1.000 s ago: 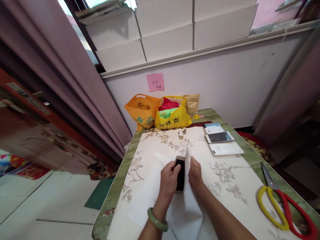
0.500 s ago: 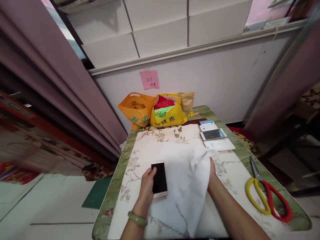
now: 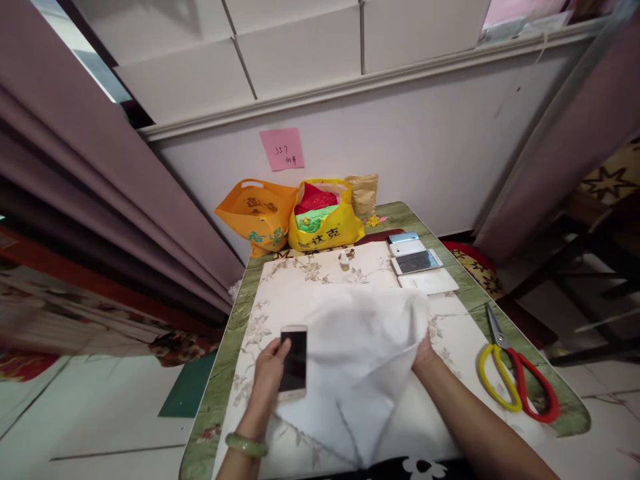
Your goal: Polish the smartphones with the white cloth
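Note:
My left hand (image 3: pixel 271 363) grips a white-framed smartphone (image 3: pixel 294 363) by its left side, thumb on the dark screen. The phone is held over the left edge of a thin white cloth (image 3: pixel 360 353). At the cloth's right side my right hand (image 3: pixel 424 350) is closed on its bunched edge; most of those fingers are hidden behind the fabric. The cloth is creased and partly lifted, with a dark line showing near its lower end. Beyond it, to the right, lie several more phones (image 3: pixel 419 261) in a row.
Large scissors (image 3: pixel 505 363) with yellow and red handles lie at the table's (image 3: pixel 567 417) right edge. An orange bag (image 3: pixel 260 217), a stuffed yellow bag (image 3: pixel 325 230) and a brown pouch (image 3: pixel 363 193) stand against the wall. A small bottle (image 3: pixel 344 260) sits beyond the cloth.
My left hand has shifted the phone left, away from my right hand. The cloth has spread wider and billows between them. The view has turned slightly.

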{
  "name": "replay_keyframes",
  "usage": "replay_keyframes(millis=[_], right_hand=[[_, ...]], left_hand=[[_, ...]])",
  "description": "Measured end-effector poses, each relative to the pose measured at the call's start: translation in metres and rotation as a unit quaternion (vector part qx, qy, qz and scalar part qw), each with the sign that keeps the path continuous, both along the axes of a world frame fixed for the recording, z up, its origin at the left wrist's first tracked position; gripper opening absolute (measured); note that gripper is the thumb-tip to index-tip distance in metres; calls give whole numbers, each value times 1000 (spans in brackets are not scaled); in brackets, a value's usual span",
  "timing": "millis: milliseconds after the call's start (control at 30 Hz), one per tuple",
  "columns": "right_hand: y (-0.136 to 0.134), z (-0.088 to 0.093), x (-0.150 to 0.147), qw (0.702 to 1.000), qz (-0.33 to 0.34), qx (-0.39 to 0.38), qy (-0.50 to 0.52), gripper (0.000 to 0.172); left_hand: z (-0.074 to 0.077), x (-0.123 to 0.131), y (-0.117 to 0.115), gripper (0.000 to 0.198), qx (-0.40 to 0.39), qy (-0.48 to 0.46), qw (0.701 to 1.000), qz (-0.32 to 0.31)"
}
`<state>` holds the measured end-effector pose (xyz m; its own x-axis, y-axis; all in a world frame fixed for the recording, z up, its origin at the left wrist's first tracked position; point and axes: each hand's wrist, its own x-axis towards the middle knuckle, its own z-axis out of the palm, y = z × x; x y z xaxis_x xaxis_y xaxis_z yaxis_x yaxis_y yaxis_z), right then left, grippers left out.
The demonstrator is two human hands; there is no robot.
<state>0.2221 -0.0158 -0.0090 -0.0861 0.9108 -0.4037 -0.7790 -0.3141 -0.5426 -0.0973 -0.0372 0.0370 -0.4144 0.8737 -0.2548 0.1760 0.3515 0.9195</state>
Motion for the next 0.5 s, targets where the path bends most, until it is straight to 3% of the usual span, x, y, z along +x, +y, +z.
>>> replay_keyframes(millis=[100,167,233,300,400,500], right_hand=[[4,3,-10,999,-9,19,24,57],[6,6,-18,998,-10,24,59,49],[9,8,-24,996,-15,22,84,40],[12,9,-26,996,-25,15,82,34],[15,5,-24,998,-36,-4,52,30],[14,-2,-21,999,-29,-12,31,28]], left_hand=[[22,-20,25,31,48,151,987,19],[36,-16,38,30,94,189,976,46],[44,4,46,34,117,95,989,2],[43,36,49,42,87,-106,989,-57],[25,82,51,44,37,-285,955,-73],[-2,107,51,41,15,-320,943,-90]])
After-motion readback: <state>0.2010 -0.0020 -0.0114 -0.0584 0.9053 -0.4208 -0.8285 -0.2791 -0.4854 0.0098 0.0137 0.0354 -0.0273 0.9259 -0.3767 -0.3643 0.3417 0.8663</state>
